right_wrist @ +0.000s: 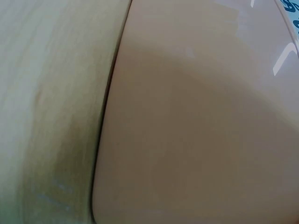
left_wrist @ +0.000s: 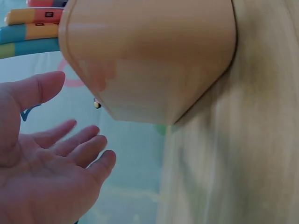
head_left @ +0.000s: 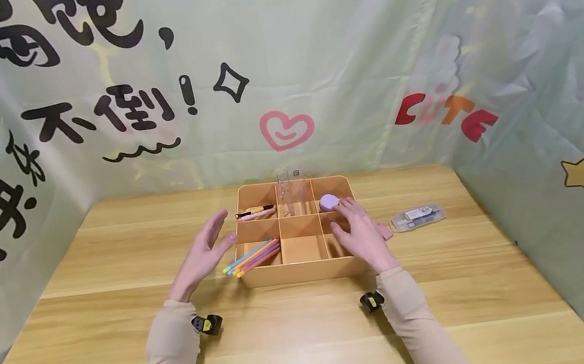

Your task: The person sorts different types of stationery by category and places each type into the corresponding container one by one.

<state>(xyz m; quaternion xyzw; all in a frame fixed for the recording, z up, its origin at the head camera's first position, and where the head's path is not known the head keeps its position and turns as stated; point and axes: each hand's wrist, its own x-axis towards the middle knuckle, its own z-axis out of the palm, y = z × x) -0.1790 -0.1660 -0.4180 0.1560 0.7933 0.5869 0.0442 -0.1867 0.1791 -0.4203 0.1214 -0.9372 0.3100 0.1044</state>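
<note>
An orange divided organiser box (head_left: 305,271) stands mid-table. My left hand (head_left: 202,255) hovers just left of it, fingers straight and spread, holding nothing; the left wrist view shows the bare palm (left_wrist: 51,177) beside the box's corner (left_wrist: 149,60). My right hand (head_left: 358,232) lies palm down over the box's right-hand compartments, fingers straight, fingertips next to a lilac round thing (head_left: 328,202). Coloured pens (head_left: 252,257) stick out of the front-left compartment. A yellow and pink pen (head_left: 256,212) lies in the back-left one. The right wrist view shows only the box wall (right_wrist: 201,121) and table.
A clear plastic case (head_left: 418,217) lies on the wooden table (head_left: 112,265) right of the box, with a small pink object (head_left: 385,231) beside my right hand. A clear container (head_left: 291,188) stands at the box's back. Printed cloth (head_left: 306,48) walls the table's back and sides.
</note>
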